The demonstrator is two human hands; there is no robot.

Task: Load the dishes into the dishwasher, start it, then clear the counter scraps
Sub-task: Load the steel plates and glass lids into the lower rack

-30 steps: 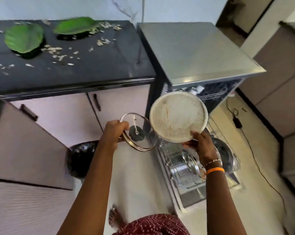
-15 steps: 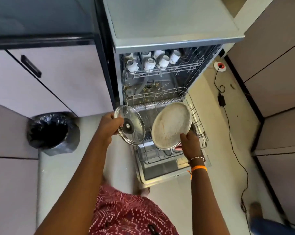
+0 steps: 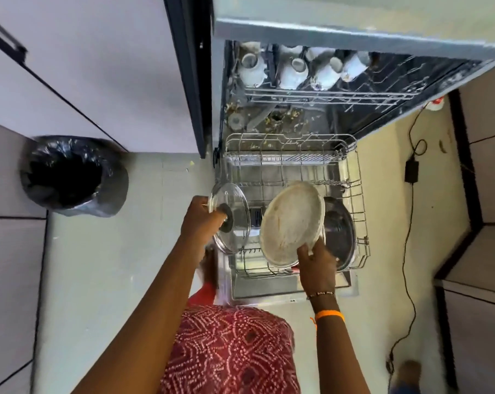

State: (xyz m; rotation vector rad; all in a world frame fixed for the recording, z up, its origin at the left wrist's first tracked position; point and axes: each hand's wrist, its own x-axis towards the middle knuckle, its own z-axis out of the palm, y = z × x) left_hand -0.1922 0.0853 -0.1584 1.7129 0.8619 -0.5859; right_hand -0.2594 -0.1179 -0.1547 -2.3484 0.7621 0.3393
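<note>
The dishwasher (image 3: 354, 32) stands open with its lower wire rack (image 3: 354, 194) pulled out over the floor. My left hand (image 3: 202, 220) grips a glass lid (image 3: 237, 203) by its dark knob, held on edge over the rack's left side. My right hand (image 3: 316, 261) holds a soiled round steel plate (image 3: 291, 223) by its lower rim, tilted above the rack's middle. A dark pan (image 3: 340, 231) stands in the rack just right of the plate. Several white cups (image 3: 294, 69) sit in the upper rack.
A bin lined with a black bag (image 3: 70, 174) stands on the floor to the left, beside pale cabinet doors (image 3: 84, 66). A black cable and adapter (image 3: 411, 172) lie on the floor to the right. Food scraps lie on the dishwasher's floor (image 3: 280, 120).
My view has dropped from the counter to the open dishwasher. Both hands have come lower over the pulled-out rack, still holding the lid and the plate.
</note>
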